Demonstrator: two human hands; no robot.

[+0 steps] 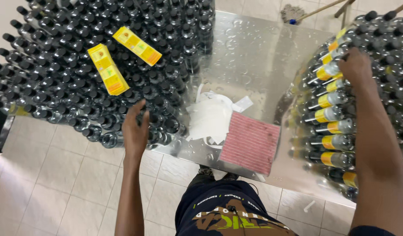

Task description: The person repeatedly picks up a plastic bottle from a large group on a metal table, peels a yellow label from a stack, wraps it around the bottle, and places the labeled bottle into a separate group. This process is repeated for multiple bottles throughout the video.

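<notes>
Reaching with your left hand (135, 126) spread over upright bottles (101, 65), your right hand (355, 65) rests, fingers curled, on labelled bottles (330, 116); grip one next.

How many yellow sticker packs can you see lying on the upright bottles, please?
2. One yellow sticker pack lies left, the other just right of it, both above the left hand. None seems hidden.

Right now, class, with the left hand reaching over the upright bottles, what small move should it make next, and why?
Probably close the left hand on one unlabelled upright bottle at the near edge: its fingers hover open there, while the right hand rests on the stacked labelled bottles.
</notes>
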